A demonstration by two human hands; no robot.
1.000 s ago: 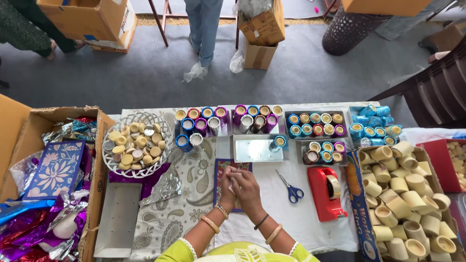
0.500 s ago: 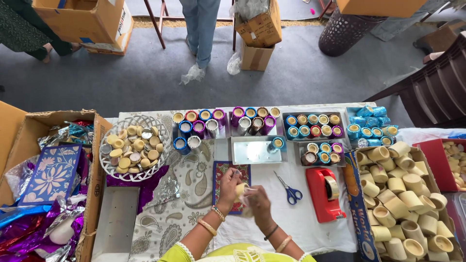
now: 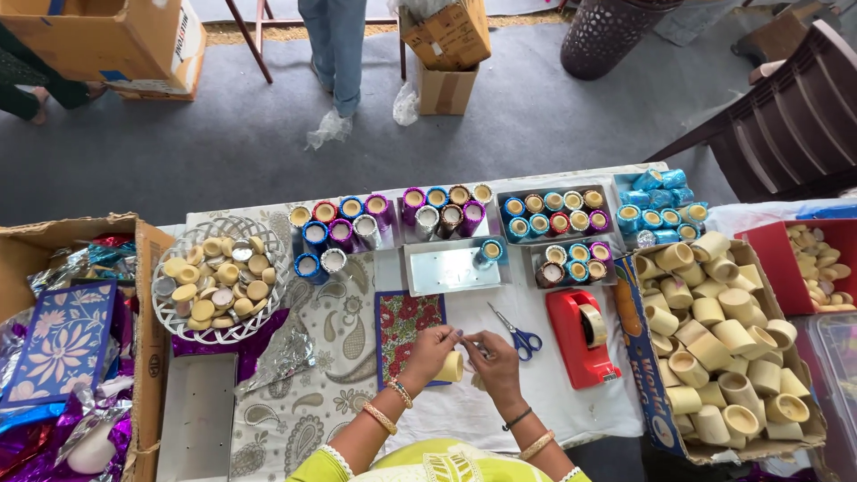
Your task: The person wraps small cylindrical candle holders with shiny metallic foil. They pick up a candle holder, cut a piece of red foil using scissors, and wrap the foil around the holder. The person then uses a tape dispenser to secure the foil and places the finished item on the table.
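Note:
Over the white cloth near the table's front edge, my left hand (image 3: 431, 353) and my right hand (image 3: 492, 359) meet around a small cream cylindrical cup (image 3: 453, 367). The left hand's fingers grip the cup. The right hand pinches at it from the right side; what lies between those fingertips is too small to tell. Under the left hand lies a red floral patterned sheet (image 3: 406, 326). Blue-handled scissors (image 3: 515, 334) rest just right of my hands.
A red tape dispenser (image 3: 582, 340) stands right of the scissors. Foil-wrapped cups (image 3: 393, 217) fill trays at the back. A white basket of cream lids (image 3: 217, 278) sits left. A box of plain cups (image 3: 719, 348) is right. A person's legs (image 3: 337, 45) stand beyond the table.
My hands have turned the cream cup between them and drawn slightly toward me and to the right. The view has shifted a little; nothing else on the table moved.

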